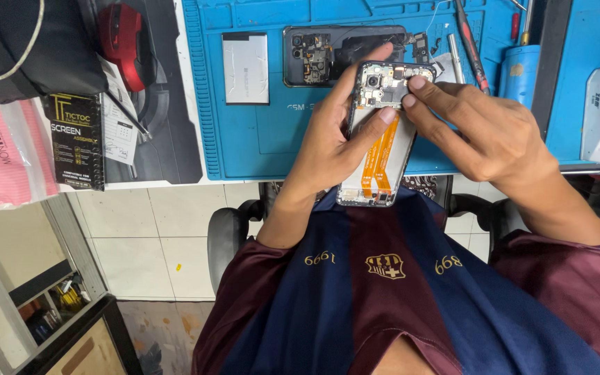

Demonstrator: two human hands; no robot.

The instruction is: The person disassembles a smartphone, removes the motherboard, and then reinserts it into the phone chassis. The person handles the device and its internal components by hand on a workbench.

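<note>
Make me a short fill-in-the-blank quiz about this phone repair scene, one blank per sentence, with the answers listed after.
1. The left hand holds an opened phone with two ____ ribbon cables running down its middle.
2. The right hand touches the phone's ____ end, near the camera.
3. The repair mat on the bench is ____ in colour.
4. On the mat, the silver battery lies to the ____ of the dark phone back cover, as the picture shows it.

Missing words: orange; top; blue; left
</note>
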